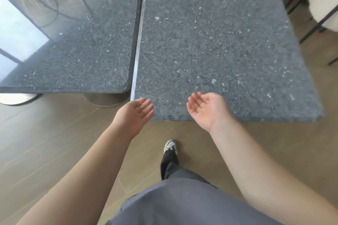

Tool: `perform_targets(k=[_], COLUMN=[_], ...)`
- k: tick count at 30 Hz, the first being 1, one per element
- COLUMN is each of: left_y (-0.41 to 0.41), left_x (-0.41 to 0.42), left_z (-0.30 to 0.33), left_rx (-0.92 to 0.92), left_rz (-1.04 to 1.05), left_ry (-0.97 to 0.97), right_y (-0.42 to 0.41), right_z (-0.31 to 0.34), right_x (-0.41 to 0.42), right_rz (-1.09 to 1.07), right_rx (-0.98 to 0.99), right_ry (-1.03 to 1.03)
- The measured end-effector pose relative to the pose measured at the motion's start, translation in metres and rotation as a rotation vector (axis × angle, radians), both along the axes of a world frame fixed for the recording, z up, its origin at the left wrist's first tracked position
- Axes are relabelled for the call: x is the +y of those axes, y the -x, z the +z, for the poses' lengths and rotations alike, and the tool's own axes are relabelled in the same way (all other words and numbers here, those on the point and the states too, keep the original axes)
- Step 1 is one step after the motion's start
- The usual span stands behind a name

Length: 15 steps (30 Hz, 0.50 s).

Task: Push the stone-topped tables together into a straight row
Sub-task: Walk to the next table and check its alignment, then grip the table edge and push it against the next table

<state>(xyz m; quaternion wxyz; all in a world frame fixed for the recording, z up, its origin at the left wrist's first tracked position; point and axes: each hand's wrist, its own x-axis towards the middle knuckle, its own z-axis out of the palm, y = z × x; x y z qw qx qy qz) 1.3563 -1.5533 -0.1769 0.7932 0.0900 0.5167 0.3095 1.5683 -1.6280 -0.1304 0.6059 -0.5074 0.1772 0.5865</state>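
**Head view: two stone tables side by side, both hands open at the near edge**

Head camera looks down on the right stone-topped table (219, 47) at 12 o'clock and the left stone-topped table (76, 45) at 10 o'clock. Their inner edges run just beside each other, and the right table's front edge sits nearer the person than the left one's. The left hand (134, 115) and right hand (207, 108) hover palms-up at that near edge, fingers loosely spread, holding nothing. A shoe (170, 145) stands on the floor at 6 o'clock.
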Motion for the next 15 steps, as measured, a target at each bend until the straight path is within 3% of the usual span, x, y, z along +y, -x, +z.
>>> perform_targets(k=[8, 15], left_y=[-0.072, -0.219], left_x=[-0.096, -0.168], left_z=[0.068, 0.106], left_rx=[0.001, 0.034], left_rz=[-0.111, -0.309], left_ry=[-0.214, -0.403], right_y=[-0.058, -0.184], right_z=[0.06, 0.1], right_x=[-0.135, -0.251], right_rz=[-0.223, -0.389], right_rx=[-0.029, -0.151], right_ry=[-0.103, -0.267])
